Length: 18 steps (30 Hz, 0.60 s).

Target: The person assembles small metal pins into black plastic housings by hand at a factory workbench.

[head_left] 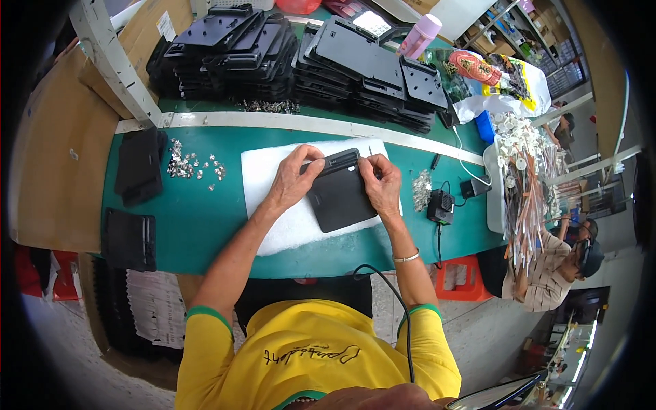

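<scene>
A flat black plastic panel point(342, 198) with a slotted bar along its far edge lies slightly tilted on a white foam sheet point(273, 229). My left hand point(299, 176) pinches the bar's left end between thumb and fingertips. At the opposite end, my right hand point(381, 183) closes thumb and fingers on the panel's upper right corner. A small white spot shows on the bar beside my right thumb. Whether a small part sits under either set of fingertips is hidden.
Small metal parts point(181, 164) lie left of the foam, near black panels point(140, 167). Clear small pieces point(422, 191) and a black adapter point(441, 206) are to the right. Tall stacks of black panels point(359, 58) stand behind a white rail point(307, 124). A bin of cables point(495, 191) stands far right.
</scene>
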Motion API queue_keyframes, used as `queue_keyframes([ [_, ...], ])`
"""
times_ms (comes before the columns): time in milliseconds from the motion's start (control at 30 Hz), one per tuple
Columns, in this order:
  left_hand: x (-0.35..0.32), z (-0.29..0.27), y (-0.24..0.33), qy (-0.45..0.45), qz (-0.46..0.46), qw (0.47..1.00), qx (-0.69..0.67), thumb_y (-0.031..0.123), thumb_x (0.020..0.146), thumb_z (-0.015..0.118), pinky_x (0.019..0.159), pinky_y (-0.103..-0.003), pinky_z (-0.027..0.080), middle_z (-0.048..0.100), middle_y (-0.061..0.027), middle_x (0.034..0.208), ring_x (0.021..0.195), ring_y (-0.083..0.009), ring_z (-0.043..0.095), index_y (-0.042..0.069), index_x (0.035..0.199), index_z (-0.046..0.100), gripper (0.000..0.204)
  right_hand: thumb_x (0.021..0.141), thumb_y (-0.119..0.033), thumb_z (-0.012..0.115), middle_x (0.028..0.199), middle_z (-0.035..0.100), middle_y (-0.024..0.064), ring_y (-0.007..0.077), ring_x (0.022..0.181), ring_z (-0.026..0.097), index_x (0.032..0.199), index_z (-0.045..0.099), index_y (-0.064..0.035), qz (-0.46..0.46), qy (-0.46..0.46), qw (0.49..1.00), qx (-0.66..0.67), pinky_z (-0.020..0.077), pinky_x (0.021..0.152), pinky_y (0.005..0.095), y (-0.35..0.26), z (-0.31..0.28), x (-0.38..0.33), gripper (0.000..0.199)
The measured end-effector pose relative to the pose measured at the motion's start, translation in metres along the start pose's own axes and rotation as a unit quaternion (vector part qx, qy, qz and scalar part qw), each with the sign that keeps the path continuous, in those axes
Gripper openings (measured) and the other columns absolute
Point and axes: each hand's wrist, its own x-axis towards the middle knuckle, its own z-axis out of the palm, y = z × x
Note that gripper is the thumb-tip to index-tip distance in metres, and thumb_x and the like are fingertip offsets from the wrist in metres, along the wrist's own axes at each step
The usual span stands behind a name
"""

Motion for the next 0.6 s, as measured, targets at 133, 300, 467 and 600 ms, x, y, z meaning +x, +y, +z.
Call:
queue_keyframes([
  [133, 0.000, -0.003, 0.017, -0.045, -0.120, 0.983, -0.135, 0.018, 0.094, 0.060, 0.076, -0.025, 0.048, 0.065, -0.0054, 0.092, 0.086, -0.0120, 0.060, -0.001, 0.104, 0.063, 0.022, 0.084, -0.011, 0.067, 0.061, 0.055, 0.0025, 0.0073, 0.058, 0.047, 0.075, 0.061, 0.0021, -0.001, 0.022, 0.999, 0.031, 0.0407, 0.054, 0.0242, -0.009, 0.001, -0.005, 0.017],
  [300, -0.001, -0.006, 0.011, -0.049, -0.088, 0.991, -0.087, 0.021, 0.093, 0.062, 0.072, -0.025, 0.049, 0.067, -0.0057, 0.089, 0.080, -0.0105, 0.060, -0.001, 0.107, 0.066, 0.027, 0.084, -0.011, 0.068, 0.061, 0.055, 0.0018, 0.0067, 0.058, 0.047, 0.076, 0.062, 0.0016, -0.008, 0.007, 1.000, 0.022, 0.0408, 0.054, 0.0238, -0.019, 0.002, -0.005, 0.016],
  [467, -0.002, -0.004, 0.004, -0.027, -0.083, 0.994, -0.072, 0.023, 0.093, 0.062, 0.069, -0.024, 0.049, 0.067, -0.0052, 0.085, 0.077, -0.0103, 0.059, -0.001, 0.106, 0.067, 0.028, 0.085, -0.012, 0.067, 0.060, 0.056, 0.0028, 0.0072, 0.058, 0.046, 0.077, 0.063, 0.0018, 0.003, -0.011, 0.999, 0.036, 0.0410, 0.054, 0.0246, -0.008, 0.006, -0.006, 0.017],
  [600, -0.001, -0.008, 0.001, -0.038, -0.118, 0.990, -0.072, 0.023, 0.093, 0.062, 0.068, -0.025, 0.049, 0.066, -0.0041, 0.083, 0.075, -0.0095, 0.058, 0.000, 0.106, 0.067, 0.028, 0.085, -0.011, 0.066, 0.072, 0.061, 0.0071, 0.0161, 0.057, 0.054, 0.086, 0.066, -0.0016, -0.057, 0.019, 0.994, -0.086, 0.0443, 0.053, 0.0288, -0.025, 0.000, -0.008, 0.009],
])
